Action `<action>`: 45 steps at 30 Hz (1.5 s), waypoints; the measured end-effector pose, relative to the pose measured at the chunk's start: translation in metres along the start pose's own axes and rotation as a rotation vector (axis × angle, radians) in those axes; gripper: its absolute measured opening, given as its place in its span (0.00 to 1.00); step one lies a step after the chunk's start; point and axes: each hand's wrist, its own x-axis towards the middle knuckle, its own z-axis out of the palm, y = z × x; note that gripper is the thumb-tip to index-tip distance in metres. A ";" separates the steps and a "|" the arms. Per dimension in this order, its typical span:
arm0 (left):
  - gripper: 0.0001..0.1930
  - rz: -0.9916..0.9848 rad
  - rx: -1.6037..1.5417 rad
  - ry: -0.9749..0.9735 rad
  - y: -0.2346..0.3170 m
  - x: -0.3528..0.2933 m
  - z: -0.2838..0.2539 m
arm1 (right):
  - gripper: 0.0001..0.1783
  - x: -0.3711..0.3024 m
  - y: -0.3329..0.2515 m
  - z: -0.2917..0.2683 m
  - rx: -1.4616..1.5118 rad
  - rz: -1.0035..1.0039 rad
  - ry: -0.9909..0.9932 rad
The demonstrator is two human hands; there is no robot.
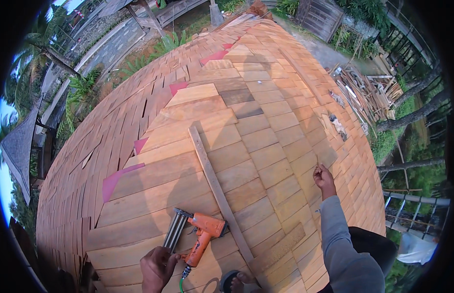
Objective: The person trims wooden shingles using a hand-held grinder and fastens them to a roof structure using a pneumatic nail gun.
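Note:
Low in the view, my left hand (156,268) is closed with curled fingers at the lower end of the nail gun's silver magazine. The orange nail gun (207,228) lies over the wooden shingles, and a green air hose (182,284) runs from its handle. To the right, my right hand (324,178) is closed, its fingertips pinched together beside a brownish wooden shingle (326,153). What those fingers hold, if anything, is too small to make out. A long wooden batten (215,183) lies slantwise across the shingle rows between my hands.
Pink sheet material (114,184) shows along the roof's ridge line. A loose plank (278,248) lies near my foot (242,282). Farther up the right slope are another batten (301,75) and a crumpled cloth-like bundle (337,128). Below lies a scrap wood pile (368,93).

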 end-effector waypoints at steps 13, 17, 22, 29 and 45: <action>0.21 0.169 -1.024 0.389 0.041 0.115 -0.022 | 0.21 -0.396 0.213 0.406 -0.742 -0.136 -1.165; 0.14 0.264 -0.668 0.530 -0.037 0.151 -0.080 | 0.27 -0.384 0.197 0.356 -1.054 -0.208 -1.232; 0.13 0.277 -0.401 0.322 -0.101 0.234 -0.149 | 0.31 -0.382 0.189 0.250 -1.393 0.282 -1.210; 0.13 0.268 -0.272 0.260 -0.147 0.314 -0.107 | 0.26 -0.393 0.215 0.212 -1.517 0.324 -1.191; 0.19 0.164 0.748 0.628 -0.101 0.326 -0.003 | 0.17 -0.408 0.259 0.258 -0.636 0.501 -0.538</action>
